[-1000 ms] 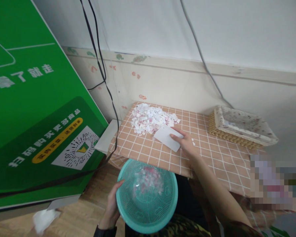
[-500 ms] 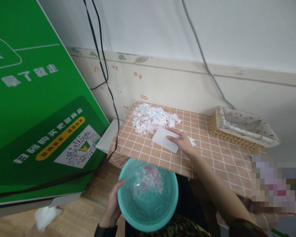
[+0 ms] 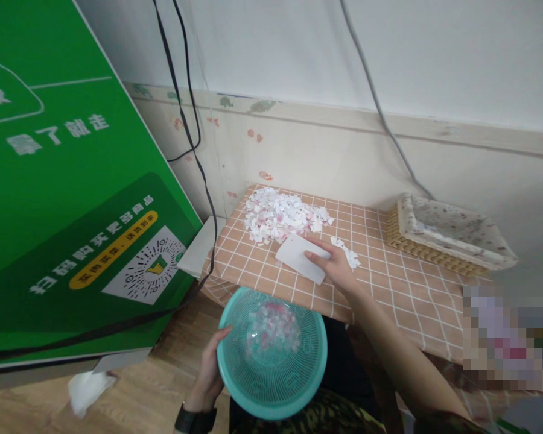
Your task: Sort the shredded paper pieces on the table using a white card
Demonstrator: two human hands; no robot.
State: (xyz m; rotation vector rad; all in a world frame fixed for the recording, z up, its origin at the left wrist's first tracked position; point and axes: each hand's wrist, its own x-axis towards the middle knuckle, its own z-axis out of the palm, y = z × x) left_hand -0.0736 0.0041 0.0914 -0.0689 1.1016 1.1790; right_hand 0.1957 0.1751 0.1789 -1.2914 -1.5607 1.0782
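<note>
Below the near edge of the table [image 3: 262, 265], the teal colander [image 3: 294, 381] contained pinkish-white scraps [image 3: 276, 328]; a lined wicker basket [image 3: 434, 256] sat at the table's right. My left hand [image 3: 208, 364] gripped the colander's rim, thumb on top. My right hand [image 3: 337, 265], extended over the table, pinched a white card [image 3: 301, 259] beside the paper pile [image 3: 278, 214].

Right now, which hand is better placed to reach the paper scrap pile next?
Probably the right hand: it holds a white card close to the paper scrap pile, while the left hand grips the teal plastic colander farther away.
</note>
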